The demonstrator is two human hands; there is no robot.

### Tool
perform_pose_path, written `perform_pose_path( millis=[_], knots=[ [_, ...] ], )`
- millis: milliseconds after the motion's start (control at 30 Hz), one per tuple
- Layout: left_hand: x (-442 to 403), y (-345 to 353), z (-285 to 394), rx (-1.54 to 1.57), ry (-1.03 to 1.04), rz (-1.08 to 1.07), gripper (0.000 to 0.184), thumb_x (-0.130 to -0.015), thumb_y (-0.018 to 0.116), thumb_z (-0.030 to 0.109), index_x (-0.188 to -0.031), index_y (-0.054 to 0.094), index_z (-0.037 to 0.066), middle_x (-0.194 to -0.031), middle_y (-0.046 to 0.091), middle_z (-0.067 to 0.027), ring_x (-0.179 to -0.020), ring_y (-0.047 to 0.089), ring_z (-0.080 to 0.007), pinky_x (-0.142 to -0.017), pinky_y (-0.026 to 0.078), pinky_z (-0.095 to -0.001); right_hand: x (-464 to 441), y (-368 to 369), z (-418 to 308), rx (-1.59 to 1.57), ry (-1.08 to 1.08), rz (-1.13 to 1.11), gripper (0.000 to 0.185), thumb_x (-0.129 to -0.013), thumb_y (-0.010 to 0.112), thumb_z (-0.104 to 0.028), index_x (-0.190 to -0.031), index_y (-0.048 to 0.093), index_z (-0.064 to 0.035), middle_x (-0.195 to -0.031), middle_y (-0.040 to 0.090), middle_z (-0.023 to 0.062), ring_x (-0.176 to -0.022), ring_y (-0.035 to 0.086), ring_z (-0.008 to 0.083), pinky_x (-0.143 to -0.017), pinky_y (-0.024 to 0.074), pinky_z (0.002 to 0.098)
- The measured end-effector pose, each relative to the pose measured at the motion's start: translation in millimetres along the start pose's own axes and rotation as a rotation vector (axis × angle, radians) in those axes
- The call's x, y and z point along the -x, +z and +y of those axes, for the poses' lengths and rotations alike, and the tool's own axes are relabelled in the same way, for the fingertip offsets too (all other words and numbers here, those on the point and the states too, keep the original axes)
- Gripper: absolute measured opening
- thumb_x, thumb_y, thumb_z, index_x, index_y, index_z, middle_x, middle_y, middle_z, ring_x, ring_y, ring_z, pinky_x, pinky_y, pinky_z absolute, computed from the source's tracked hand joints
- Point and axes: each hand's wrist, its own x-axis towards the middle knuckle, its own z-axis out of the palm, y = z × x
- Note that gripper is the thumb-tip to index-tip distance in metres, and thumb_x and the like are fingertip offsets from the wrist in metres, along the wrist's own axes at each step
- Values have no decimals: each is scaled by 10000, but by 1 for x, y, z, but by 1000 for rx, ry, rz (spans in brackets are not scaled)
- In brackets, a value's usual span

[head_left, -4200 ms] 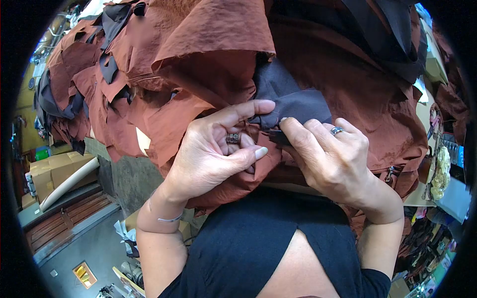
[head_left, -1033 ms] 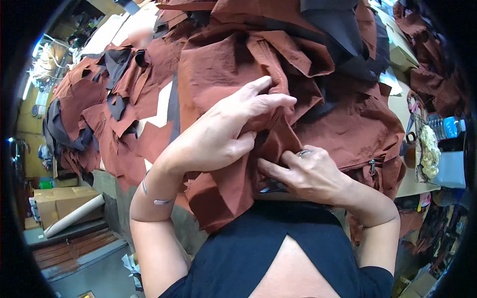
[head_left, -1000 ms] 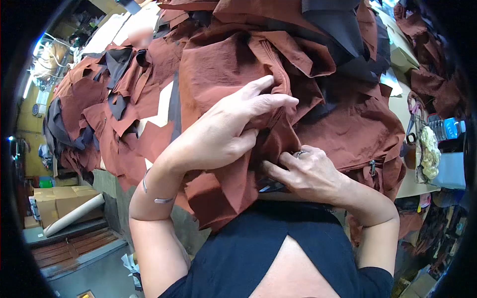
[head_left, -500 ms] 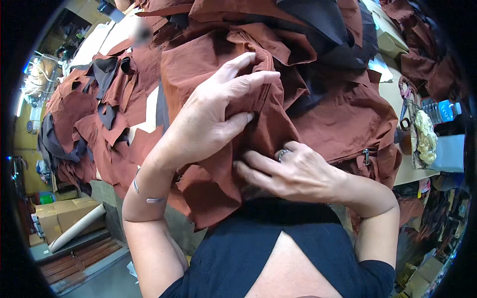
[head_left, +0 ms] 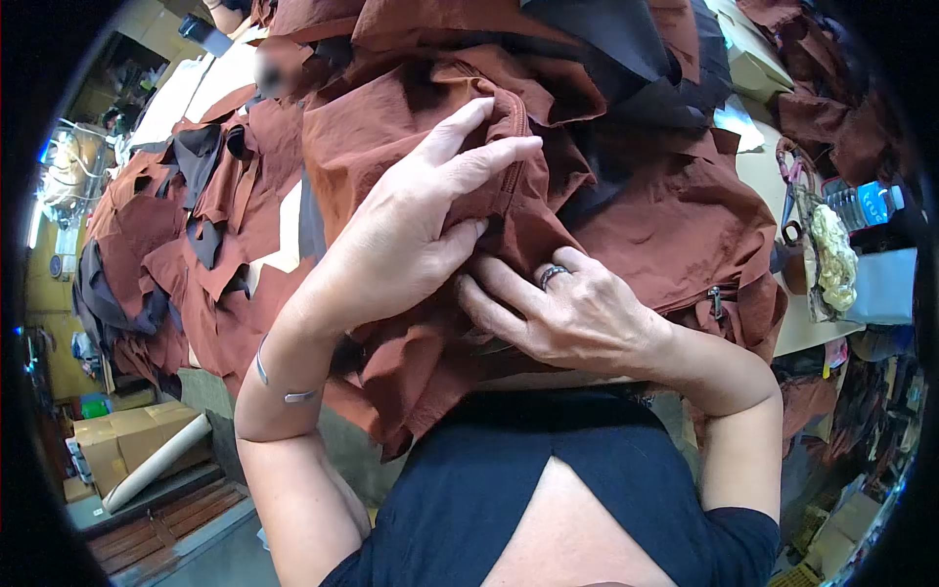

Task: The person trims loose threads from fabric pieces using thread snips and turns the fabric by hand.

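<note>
A rust-brown fabric piece with a zipper (head_left: 514, 147) lies bunched up in front of me. My left hand (head_left: 416, 210) grips it, with two fingers stretched over the zipper edge and the thumb lower on the cloth. Close below, my right hand (head_left: 577, 313), with a ring on it, has its fingers curled into a lower fold of the same piece. The fingertips of my right hand are partly hidden in the cloth. Right of my hands lies another rust-brown fabric part (head_left: 675, 215), whose zipper pull (head_left: 716, 301) shows near its lower edge.
Rust-brown and dark cut pieces (head_left: 210, 254) are heaped to the left and far side. At the right are scissors (head_left: 790, 210), a water bottle (head_left: 866, 207) and a pale crumpled bundle (head_left: 833, 264). A cardboard box (head_left: 137, 435) stands low at left.
Both hands and the zippered fabric have shifted slightly left. The lower part of the cloth has folded up and bunched near my right hand, whose fingers have moved slightly upward.
</note>
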Motion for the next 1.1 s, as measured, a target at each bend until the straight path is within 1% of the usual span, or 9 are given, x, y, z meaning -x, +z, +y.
perform_pose_path(
  millis=[100,267,433,667,700,800,933,1067,1100],
  knots=[
    [3,-2,-1,-90,-2,1,589,-654,520,-126,-1192,526,114,-1347,352,-159,-1254,347,-271,-1012,291,-331,7,3,2,-47,-14,-61,379,-717,536,-271,-1036,568,-68,-913,547,52,-479,472,101,-509,371,243],
    [-1,-5,1,-8,-16,-14,571,-648,513,-129,-1158,555,123,-1329,381,-149,-1250,354,-267,-1012,292,-325,11,5,-4,-53,-19,11,354,-729,518,-248,-1075,581,-213,-1149,527,11,-436,429,69,-517,363,225],
    [-9,-9,2,-24,-6,-39,582,-624,538,-101,-1157,557,132,-1316,389,-141,-1231,377,-263,-1012,291,-330,5,9,1,54,-47,65,301,-713,531,-219,-1004,597,-180,-1069,549,21,-451,444,75,-508,356,228],
    [-6,-6,-1,-220,97,57,553,-594,571,-96,-1099,581,128,-1301,383,-149,-1197,409,-286,-957,365,-335,11,1,12,-474,-51,324,223,-587,601,-166,-785,551,-74,-918,559,64,-500,491,130,-468,391,259],
    [-6,-5,-3,-300,132,102,544,-591,575,-93,-1088,588,129,-1307,378,-141,-1193,415,-280,-954,371,-337,14,-8,20,-642,-69,278,276,-618,677,-167,-846,603,-30,-929,588,156,-567,555,193,-482,429,271],
    [-9,-3,-7,-563,298,242,451,-580,609,-50,-1000,624,111,-1285,414,-117,-1150,457,-267,-950,382,-385,18,-27,23,-855,112,399,191,-735,658,-179,-851,608,-36,-929,596,151,-760,597,234,-665,490,315],
    [-8,-9,-11,-577,464,40,194,-656,631,77,-846,599,53,-1059,564,-57,-1151,449,-238,-999,299,-443,33,-28,47,-1014,288,476,201,-721,603,-77,-914,575,-25,-918,584,117,-792,579,189,-680,467,282],
    [9,-8,27,-78,30,-41,263,-731,612,28,-972,508,40,-765,594,-114,-703,621,-262,-636,487,-322,61,-12,36,-934,590,162,238,-780,532,-102,-1009,536,-36,-916,581,83,-786,572,159,-681,467,258],
    [14,-5,38,130,-167,-57,256,-755,579,-3,-991,490,37,-764,592,-134,-702,622,-269,-638,484,-309,68,-9,27,-907,649,70,248,-795,514,-108,-1033,527,-39,-915,581,74,-785,570,152,-682,467,251]
  ],
)
